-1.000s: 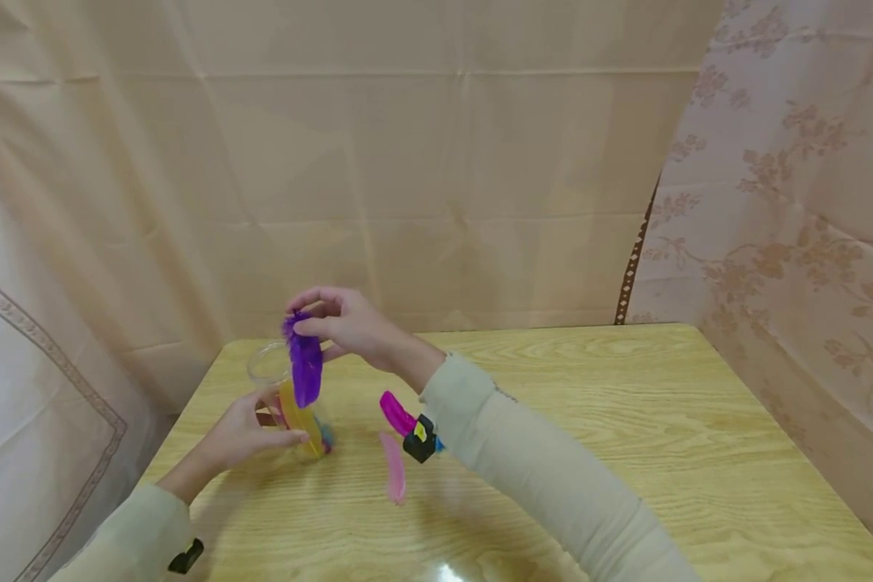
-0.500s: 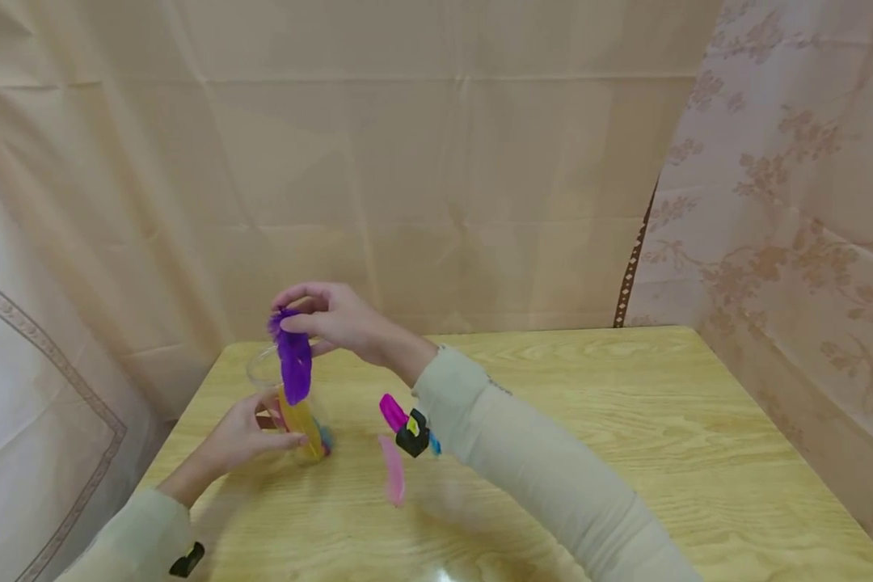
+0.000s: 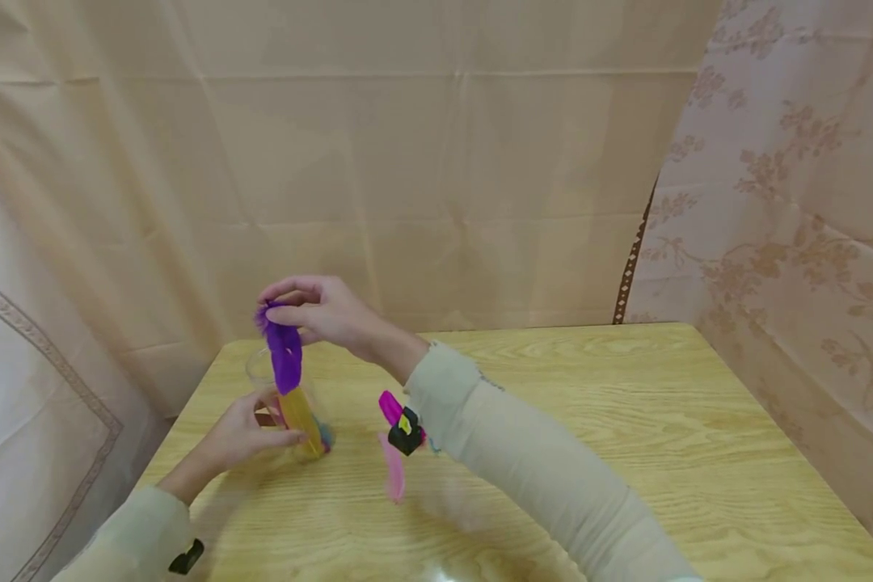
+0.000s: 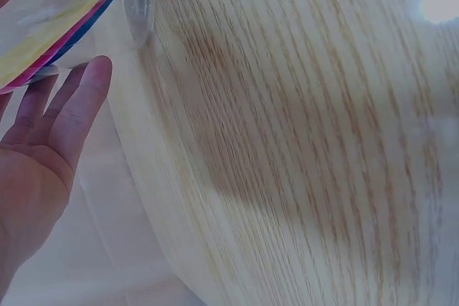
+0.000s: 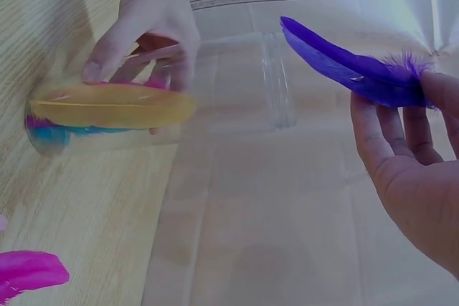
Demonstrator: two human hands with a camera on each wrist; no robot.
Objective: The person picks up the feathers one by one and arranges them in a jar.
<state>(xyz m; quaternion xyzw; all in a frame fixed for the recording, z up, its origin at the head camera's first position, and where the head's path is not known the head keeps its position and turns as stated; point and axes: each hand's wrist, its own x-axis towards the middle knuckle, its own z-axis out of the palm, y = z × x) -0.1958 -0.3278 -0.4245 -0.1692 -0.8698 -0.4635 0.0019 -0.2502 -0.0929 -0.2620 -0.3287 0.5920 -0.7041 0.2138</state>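
My left hand (image 3: 236, 432) holds a clear jar (image 5: 229, 69) upright on the table, fingers and thumb around its side. Inside the jar are a yellow feather (image 5: 115, 105), a blue one, and a magenta one that shows in the left wrist view. Above the jar's open mouth, my right hand (image 3: 327, 311) pinches a purple feather (image 3: 286, 356) by its fluffy end, between thumb and fingers. The feather's tip hangs downward, and in the right wrist view it is just outside the jar's rim (image 5: 280, 80).
On the wooden table (image 3: 589, 428) lie a magenta feather (image 3: 389, 406) and a pale pink feather (image 3: 393, 473). A sliver of blue shows beside the right cuff, partly hidden by it. A beige curtain (image 3: 444, 202) hangs behind the table; patterned cloth (image 3: 793, 226) hangs on the right.
My right hand has moved left and slightly up with the purple feather, bringing it over the jar's mouth. My left hand and the jar have stayed in place.
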